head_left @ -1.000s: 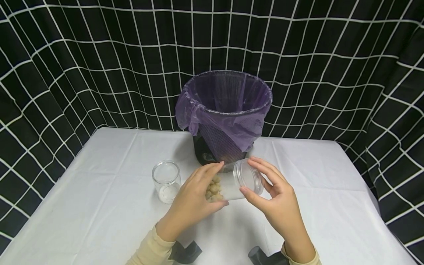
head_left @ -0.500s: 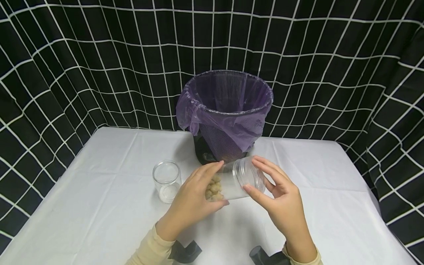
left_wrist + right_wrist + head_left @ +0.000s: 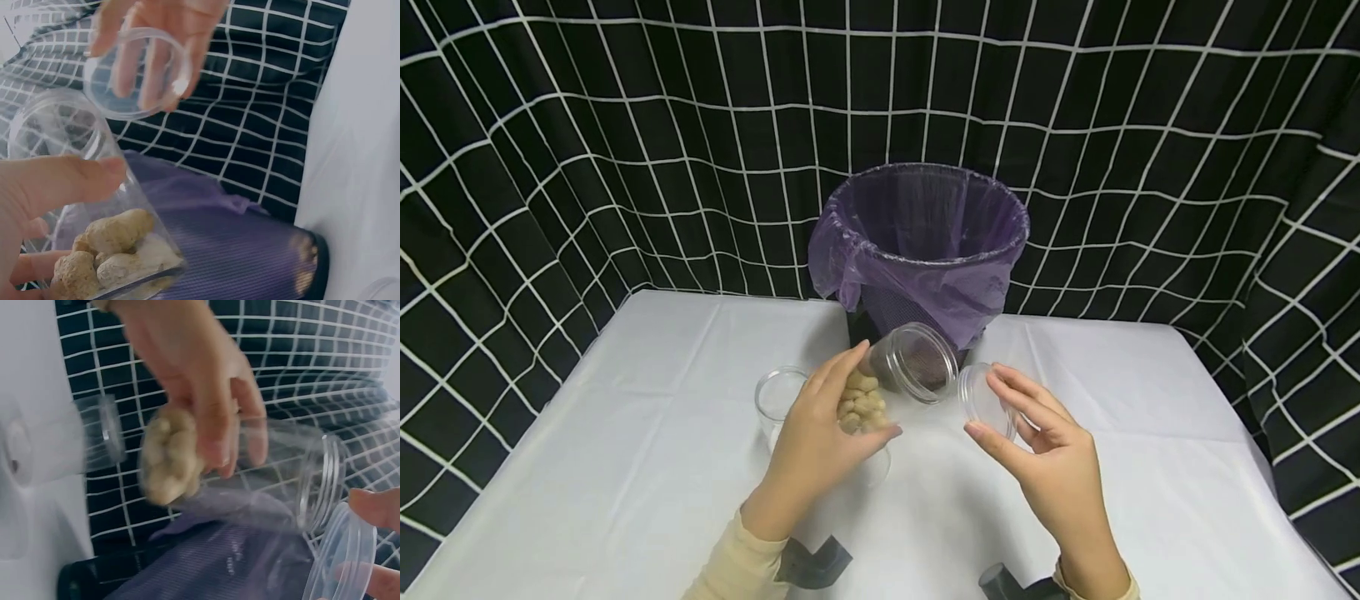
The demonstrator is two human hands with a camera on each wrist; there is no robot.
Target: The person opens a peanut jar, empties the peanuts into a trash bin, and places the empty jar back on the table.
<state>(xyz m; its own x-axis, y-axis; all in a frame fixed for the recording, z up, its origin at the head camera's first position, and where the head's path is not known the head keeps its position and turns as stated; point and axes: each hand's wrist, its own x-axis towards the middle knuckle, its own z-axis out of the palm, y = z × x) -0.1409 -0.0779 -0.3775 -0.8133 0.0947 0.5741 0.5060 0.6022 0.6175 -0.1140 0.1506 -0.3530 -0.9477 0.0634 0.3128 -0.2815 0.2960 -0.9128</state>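
My left hand (image 3: 816, 446) grips a clear jar (image 3: 134, 194) round its side, tilted with its uncovered mouth up and to the right. Beige lumpy pieces (image 3: 861, 404) lie in the jar's bottom end; their kind is unclear. Between thumb and fingers my right hand (image 3: 1048, 446) holds a clear round lid (image 3: 983, 404), just right of the jar's mouth. In the right wrist view the lid (image 3: 344, 556) is close to the jar's threaded rim. A second clear jar (image 3: 775, 392) stands uncovered on the table, partly behind the left hand.
A black mesh bin with a purple liner (image 3: 917, 287) stands behind the jar. White cloth covers the table (image 3: 647, 467); black curtains with a white grid (image 3: 760, 150) hang around it. Below the left hand shows a clear curved edge (image 3: 886, 471), its owner unclear.
The lid has come off the jar and moved right with the right hand. The left hand has shifted slightly left, turning the jar's mouth farther up.
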